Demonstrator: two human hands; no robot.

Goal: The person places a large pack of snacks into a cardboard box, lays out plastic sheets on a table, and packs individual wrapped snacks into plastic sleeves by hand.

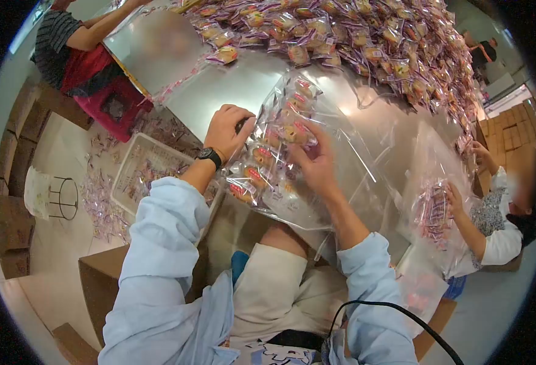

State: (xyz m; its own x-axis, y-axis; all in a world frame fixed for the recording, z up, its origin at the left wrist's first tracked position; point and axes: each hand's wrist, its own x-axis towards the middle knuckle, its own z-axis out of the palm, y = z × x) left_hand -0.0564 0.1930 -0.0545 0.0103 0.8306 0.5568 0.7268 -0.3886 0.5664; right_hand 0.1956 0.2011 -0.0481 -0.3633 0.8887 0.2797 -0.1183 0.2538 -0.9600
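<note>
A large clear plastic bag [347, 143] lies in front of me over the edge of the metal table, with several small wrapped snack packets [260, 155] lined up along its left side. My left hand [228, 129], a dark watch at its wrist, curls its fingers closed on the left edge of this bag. Over the middle of the bag, my right hand [318, 159] has thumb and fingers closed round one wrapped snack packet [297, 132]. Whether that hand is inside the bag or on top of it, I cannot tell through the shiny film.
A big heap of wrapped snacks [365, 39] covers the back of the metal table [237, 79]. At left stand a white crate [124, 176] of packets and a red stool [113, 109]. One person [493, 225] at right handles a filled bag; another [67, 45] sits at upper left.
</note>
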